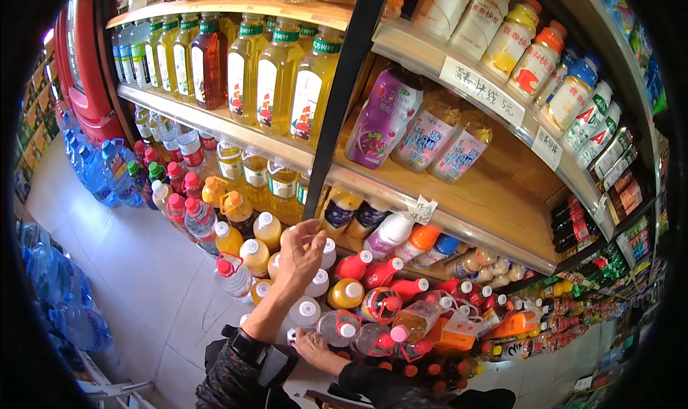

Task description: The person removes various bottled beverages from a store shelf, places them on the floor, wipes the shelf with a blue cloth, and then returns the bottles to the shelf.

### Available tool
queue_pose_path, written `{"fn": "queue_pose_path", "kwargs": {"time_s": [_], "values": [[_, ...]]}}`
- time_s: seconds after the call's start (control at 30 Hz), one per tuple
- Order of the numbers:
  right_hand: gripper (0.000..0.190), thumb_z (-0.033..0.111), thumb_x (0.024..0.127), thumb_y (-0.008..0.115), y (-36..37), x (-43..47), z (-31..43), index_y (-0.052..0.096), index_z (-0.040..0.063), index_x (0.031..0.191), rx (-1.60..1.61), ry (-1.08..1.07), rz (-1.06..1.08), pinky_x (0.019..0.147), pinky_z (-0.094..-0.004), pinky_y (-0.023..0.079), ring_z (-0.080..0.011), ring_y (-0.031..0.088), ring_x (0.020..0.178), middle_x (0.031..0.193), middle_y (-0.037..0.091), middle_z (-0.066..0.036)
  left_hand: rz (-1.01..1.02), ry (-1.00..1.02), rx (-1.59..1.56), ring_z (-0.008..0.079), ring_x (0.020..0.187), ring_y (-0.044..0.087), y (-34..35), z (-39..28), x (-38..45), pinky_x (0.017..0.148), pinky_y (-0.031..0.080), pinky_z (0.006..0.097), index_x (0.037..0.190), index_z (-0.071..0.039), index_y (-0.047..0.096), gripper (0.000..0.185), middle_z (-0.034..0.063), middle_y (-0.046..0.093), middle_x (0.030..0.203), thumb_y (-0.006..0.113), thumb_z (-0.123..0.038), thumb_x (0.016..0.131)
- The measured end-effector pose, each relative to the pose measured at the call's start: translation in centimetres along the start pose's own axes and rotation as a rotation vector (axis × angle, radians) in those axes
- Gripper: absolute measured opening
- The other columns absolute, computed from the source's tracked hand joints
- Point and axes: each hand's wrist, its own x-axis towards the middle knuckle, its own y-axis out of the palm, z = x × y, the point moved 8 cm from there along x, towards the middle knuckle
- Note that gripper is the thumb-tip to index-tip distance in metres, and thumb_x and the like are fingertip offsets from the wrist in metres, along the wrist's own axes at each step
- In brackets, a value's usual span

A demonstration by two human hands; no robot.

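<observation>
My left hand [300,254] reaches over a cluster of bottles on the floor, thumb and forefinger apart with nothing visible between them. Under and beside it stand white-capped bottles [316,283] and a yellow juice bottle [255,256]. Close to my body, my right hand [313,346] has its fingers at a small white and purple item [292,336], mostly hidden; whether it grips this cannot be told. A large white-capped bottle [304,311] stands just beyond that hand. To its right is a clear bottle with a red handle ring [338,327].
Ahead are wooden shelves [215,120] of tea bottles [267,81], split by a black upright [344,81]. Grape drink [384,119] stands on the right shelf. Red-capped bottles [414,350] crowd the floor right; blue water jugs [70,291] lie left, near a metal frame [115,390].
</observation>
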Motion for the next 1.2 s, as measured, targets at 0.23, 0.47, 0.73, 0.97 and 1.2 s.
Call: {"fn": "queue_pose_path", "kwargs": {"time_s": [0.23, 0.47, 0.73, 0.97, 1.2], "values": [[0.022, 0.026, 0.085, 0.049, -31.3, -2.4, -0.1, 0.048, 0.004, 0.089, 0.142, 0.016, -0.555, 0.046, -0.0434, 0.043, -0.0335, 0.055, 0.053, 0.063, 0.056, -0.014, -0.089, 0.004, 0.043, 0.0242, 0.091, 0.055, -0.8, -0.2, 0.3, 0.079, 0.044, 0.0345, 0.109, 0.001, 0.05, 0.034, 0.0177, 0.053, 0.1, 0.055, -0.02, 0.082], [0.062, 0.044, 0.077, 0.056, -59.2, 3.6, -6.4, 0.046, -0.002, 0.117, 0.178, 0.281, -1.168, 0.093, -0.0375, 0.036, -0.0361, 0.038, 0.116, 0.124, 0.041, -0.025, -0.086, 0.038, 0.103, 0.0204, 0.093, 0.056, 1.1, -1.0, 0.0, 0.077, 0.046, 0.0297, 0.108, -0.003, 0.052, 0.03, 0.0144, 0.057, 0.101, 0.056, -0.02, 0.083], [0.04, 0.023, 0.078, 0.063, -57.9, 5.2, -8.9, 0.053, -0.002, 0.108, 0.732, -0.02, -1.13, 0.085, -0.0286, 0.037, -0.0182, 0.049, 0.096, 0.107, 0.055, -0.011, -0.067, 0.055, 0.138, 0.0214, 0.092, 0.056, 1.4, -1.4, 0.1, 0.078, 0.045, 0.0312, 0.107, 0.0, 0.053, 0.031, 0.0137, 0.057, 0.099, 0.055, -0.02, 0.083], [0.028, 0.016, 0.074, 0.069, -51.5, -3.9, -12.0, 0.054, 0.003, 0.094, 0.959, -0.265, -1.38, 0.068, -0.0228, 0.042, -0.0091, 0.049, 0.074, 0.085, 0.055, -0.002, -0.066, 0.093, 0.143, 0.02, 0.089, 0.058, 1.8, -1.6, 0.1, 0.075, 0.046, 0.0301, 0.105, 0.003, 0.053, 0.032, 0.0153, 0.059, 0.094, 0.055, -0.019, 0.083], [0.026, 0.022, 0.075, 0.067, -48.8, -9.8, -13.0, 0.055, 0.006, 0.092, 1.286, -0.124, -1.31, 0.069, -0.0277, 0.047, -0.0128, 0.055, 0.078, 0.088, 0.057, -0.003, -0.107, 0.08, 0.004, 0.0245, 0.081, 0.061, 0.2, -1.1, 1.3, 0.071, 0.047, 0.0315, 0.102, 0.006, 0.054, 0.036, 0.0213, 0.061, 0.089, 0.056, -0.022, 0.08]]}}
